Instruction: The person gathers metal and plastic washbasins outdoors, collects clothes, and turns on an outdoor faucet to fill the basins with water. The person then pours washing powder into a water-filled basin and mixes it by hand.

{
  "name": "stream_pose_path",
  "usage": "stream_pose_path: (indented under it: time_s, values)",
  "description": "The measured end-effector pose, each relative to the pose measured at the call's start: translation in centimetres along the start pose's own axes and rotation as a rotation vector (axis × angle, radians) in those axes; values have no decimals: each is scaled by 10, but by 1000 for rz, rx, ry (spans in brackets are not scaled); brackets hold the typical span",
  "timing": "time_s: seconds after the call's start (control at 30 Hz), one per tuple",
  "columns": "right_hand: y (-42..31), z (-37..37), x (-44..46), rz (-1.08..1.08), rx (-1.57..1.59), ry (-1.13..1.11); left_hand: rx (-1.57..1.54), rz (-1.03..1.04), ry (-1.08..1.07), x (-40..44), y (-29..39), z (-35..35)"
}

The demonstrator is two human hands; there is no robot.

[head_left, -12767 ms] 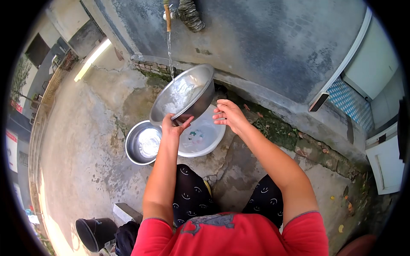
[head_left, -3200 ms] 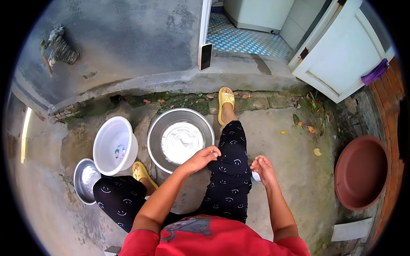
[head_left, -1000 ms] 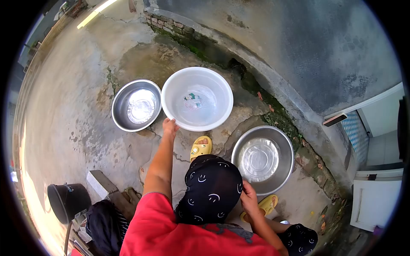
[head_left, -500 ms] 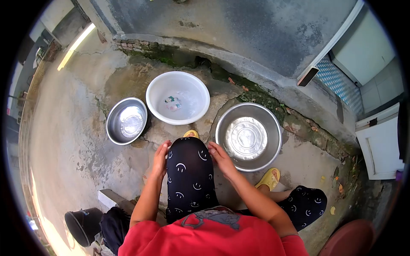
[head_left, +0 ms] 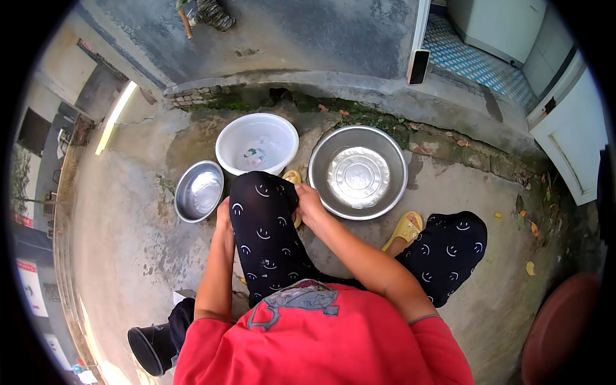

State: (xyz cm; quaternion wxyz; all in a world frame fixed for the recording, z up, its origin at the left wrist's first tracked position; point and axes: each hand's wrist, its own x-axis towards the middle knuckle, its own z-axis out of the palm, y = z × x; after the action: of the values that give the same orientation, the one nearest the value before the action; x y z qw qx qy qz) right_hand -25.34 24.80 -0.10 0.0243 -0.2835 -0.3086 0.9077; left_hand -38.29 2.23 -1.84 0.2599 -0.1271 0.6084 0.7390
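My right hand (head_left: pixel 308 204) is closed on the black trouser leg (head_left: pixel 264 234) at the right side of my raised knee, where the cloth is drawn toward the fingers. My left hand (head_left: pixel 224 215) is against the left side of the same knee; its fingers are mostly hidden by the leg. Beyond the knee stands a white plastic basin (head_left: pixel 226 154) with a small green, white and pinkish item inside that I cannot make out. A large metal basin (head_left: pixel 402 173) stands to the right of my right hand, and a smaller metal basin (head_left: pixel 183 192) lies beyond my left hand.
A grey wall (head_left: pixel 321 38) with a mossy gutter runs behind the basins. A dark upright device (head_left: pixel 418 67) leans by the doorway. At lower left stands a black bucket (head_left: pixel 151 350); a reddish-brown round object (head_left: pixel 559 327) is at lower right. Yellow sandals (head_left: pixel 405 230) are on my feet.
Both hands have moved in against the knee, and the right hand has taken hold of the trouser cloth. The knee has shifted within a tilted view; the basins look unmoved on the ground.
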Motion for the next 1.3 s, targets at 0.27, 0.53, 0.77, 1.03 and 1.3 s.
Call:
stream_pose_path:
  time_s: [0.27,0.53,0.77,1.03,1.3]
  values:
    - [-47,29,-48,-169,-46,-276,-34,265,-180,-110,108,63]
    - [-34,14,-37,-513,-635,-365,539,653,-12,-120,72,39]
    - [-26,27,-54,-656,-821,-407,568,625,-110,-133,42,28]
    - [-20,26,-44,-610,-654,-260,358,375,-90,-139,50,41]
    - [-42,28,-52,-200,-481,-406,196,242,-276,-146,70,29]
